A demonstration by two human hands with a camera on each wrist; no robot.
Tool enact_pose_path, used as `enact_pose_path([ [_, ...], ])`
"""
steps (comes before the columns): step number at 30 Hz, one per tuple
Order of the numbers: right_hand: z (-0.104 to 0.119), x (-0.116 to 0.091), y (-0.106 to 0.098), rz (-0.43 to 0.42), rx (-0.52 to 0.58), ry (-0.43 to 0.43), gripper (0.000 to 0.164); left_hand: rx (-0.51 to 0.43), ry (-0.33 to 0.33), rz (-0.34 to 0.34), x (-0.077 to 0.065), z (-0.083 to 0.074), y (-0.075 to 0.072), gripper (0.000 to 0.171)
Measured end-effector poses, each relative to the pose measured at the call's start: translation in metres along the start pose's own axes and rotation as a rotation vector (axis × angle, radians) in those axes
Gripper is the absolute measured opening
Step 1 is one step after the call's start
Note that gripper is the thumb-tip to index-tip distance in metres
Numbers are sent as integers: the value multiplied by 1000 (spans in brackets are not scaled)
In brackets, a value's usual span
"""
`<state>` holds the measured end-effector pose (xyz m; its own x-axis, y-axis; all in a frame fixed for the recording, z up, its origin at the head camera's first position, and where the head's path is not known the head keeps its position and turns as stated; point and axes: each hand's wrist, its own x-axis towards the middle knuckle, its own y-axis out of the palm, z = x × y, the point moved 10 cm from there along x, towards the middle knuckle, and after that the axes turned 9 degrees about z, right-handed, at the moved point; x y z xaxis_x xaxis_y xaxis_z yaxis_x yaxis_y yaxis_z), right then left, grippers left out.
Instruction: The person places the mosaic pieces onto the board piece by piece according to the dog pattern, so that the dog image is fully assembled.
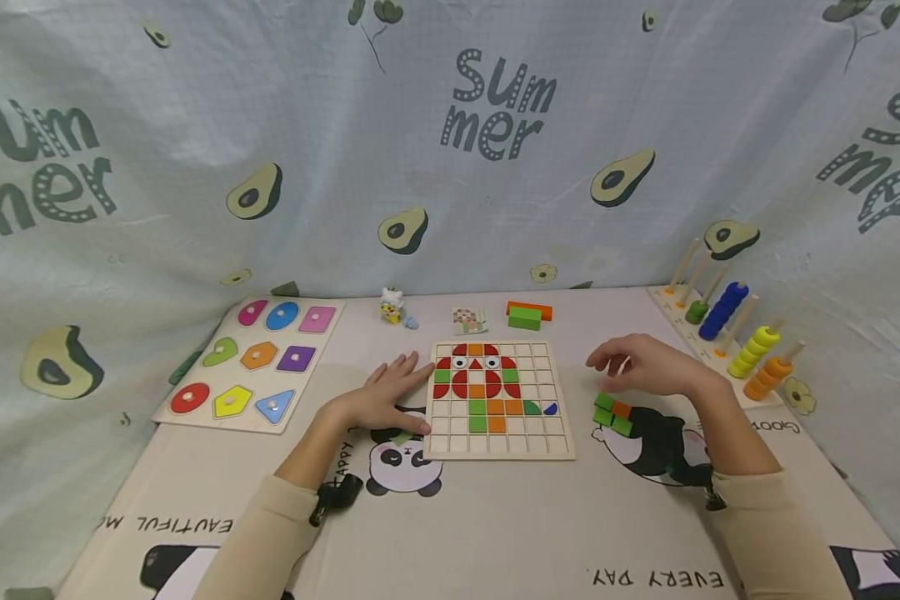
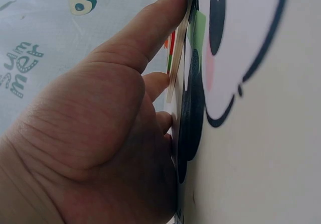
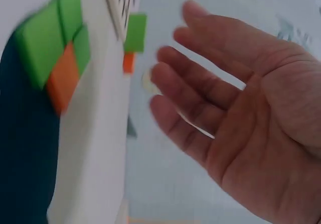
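Observation:
A square wooden grid board [image 1: 499, 456] lies on the table, with red, green, orange and white tiles [image 1: 477, 384] set in its squares. At its right part are a green rounded tile [image 1: 532, 407] and a small blue piece [image 1: 551, 409] that sits at a slant. My left hand [image 1: 390, 396] rests with spread fingers at the board's left edge, thumb and fingertips at the rim. To the right of the board my right hand [image 1: 643, 364] hovers with loosely bent fingers and holds nothing. Below it sits a cluster of green blocks [image 1: 602, 416] with one orange block [image 1: 621, 409].
A knobbed shape puzzle [image 1: 270, 382] lies at the left; a peg counter with coloured beads [image 1: 722, 312] stands at the right. Behind the board are a small figurine [image 1: 392, 306], a picture card [image 1: 468, 321], a green block [image 1: 524, 318] and orange blocks [image 1: 546, 312]. A printed curtain [image 1: 307, 125] hangs behind.

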<state>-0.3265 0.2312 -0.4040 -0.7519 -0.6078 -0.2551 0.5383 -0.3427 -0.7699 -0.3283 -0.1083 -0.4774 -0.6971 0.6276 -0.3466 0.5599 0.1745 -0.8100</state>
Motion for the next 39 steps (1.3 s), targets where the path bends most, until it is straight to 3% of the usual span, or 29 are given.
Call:
enact_pose_path([
  [5, -28, -5, 12, 112, 52, 35, 28, -10, 2, -1, 0, 0, 0, 105],
  [10, -42, -3, 25, 185, 100, 44, 23, -10, -4, 0, 0, 1, 0, 105],
  [26, -36, 3, 36, 202, 98, 46, 19, 11, -1, -5, -1, 0, 0, 104],
  [30, -36, 6, 31, 162, 66, 36, 14, 18, -3, -8, -1, 1, 1, 104],
  [34, -32, 9, 18, 49, 53, 19, 9, 12, -2, -5, -1, 1, 1, 104],
  [39, -1, 19, 6, -65, 103, -61, 18, 5, 1, -11, -1, 0, 0, 104],
])
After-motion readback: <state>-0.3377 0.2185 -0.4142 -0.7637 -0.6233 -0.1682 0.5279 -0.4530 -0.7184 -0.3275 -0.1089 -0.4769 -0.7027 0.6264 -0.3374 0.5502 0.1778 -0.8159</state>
